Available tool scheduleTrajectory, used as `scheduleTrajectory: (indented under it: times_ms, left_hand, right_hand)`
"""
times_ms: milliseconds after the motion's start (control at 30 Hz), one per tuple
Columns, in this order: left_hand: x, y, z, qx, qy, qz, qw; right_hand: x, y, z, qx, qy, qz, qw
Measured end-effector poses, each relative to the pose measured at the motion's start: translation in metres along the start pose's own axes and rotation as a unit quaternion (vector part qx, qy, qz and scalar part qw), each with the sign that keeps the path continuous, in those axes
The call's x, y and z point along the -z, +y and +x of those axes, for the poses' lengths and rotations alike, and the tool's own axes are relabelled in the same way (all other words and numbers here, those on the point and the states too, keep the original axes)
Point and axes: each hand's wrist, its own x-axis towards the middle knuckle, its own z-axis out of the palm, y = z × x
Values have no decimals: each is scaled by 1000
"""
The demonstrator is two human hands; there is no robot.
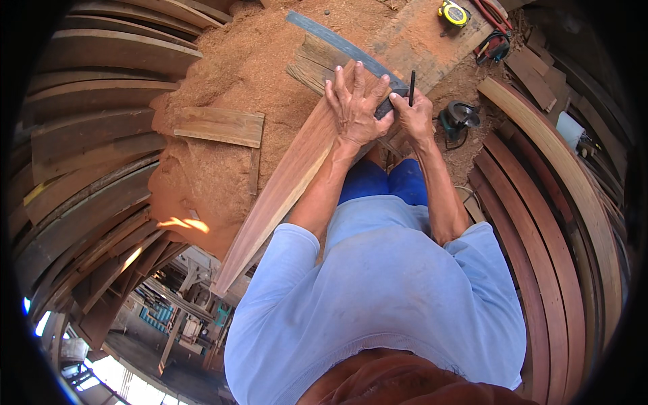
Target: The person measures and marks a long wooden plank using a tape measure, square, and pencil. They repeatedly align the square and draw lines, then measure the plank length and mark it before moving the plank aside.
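In the head view, the work in hand looked like marking a line near the far end of a long wooden board (297,169), which ran slantwise up from the lower left and passed under the left forearm. A metal square (337,47) lay at that end, its long blade stretching off toward the upper left above a weathered piece of wood (310,62), its dark block close against the board. The next move, as a judgement, called for holding the square firm against the edge and drawing the pencil (412,88) along it in one even stroke. The left hand (358,108) was spread wide and laid flat on the board — fingers fanned toward the blade, thumb reaching to the dark block. The right hand (415,115) was half curled, its thumb at the block and the pencil standing up from its fingers, apparently pinched; exactly which fingers gripped it could not be told. Near the right hand, apart from it, a power tool (460,116) rested amid sawdust (229,67), and a yellow tape measure (454,13) sat farther off, on a dusty plank (432,44).
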Motion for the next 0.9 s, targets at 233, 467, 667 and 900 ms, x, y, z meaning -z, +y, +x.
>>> scheduleTrajectory:
  times_ms: [233,467,667,900]
  left_hand:
    - [0,1,0,-1,4,6,1000]
    - [0,2,1,0,4,5,1000]
    - [4,5,2,8,-8,2,1000]
    - [4,3,2,2,-7,9,1000]
  right_hand:
    - [0,-4,0,-1,-9,11,1000]
    - [0,-12,-1,-10,-19,4,1000]
    - [7,-24,-2,12,-11,-90,996]
    - [27,-77,-2,232,96,-280,927]
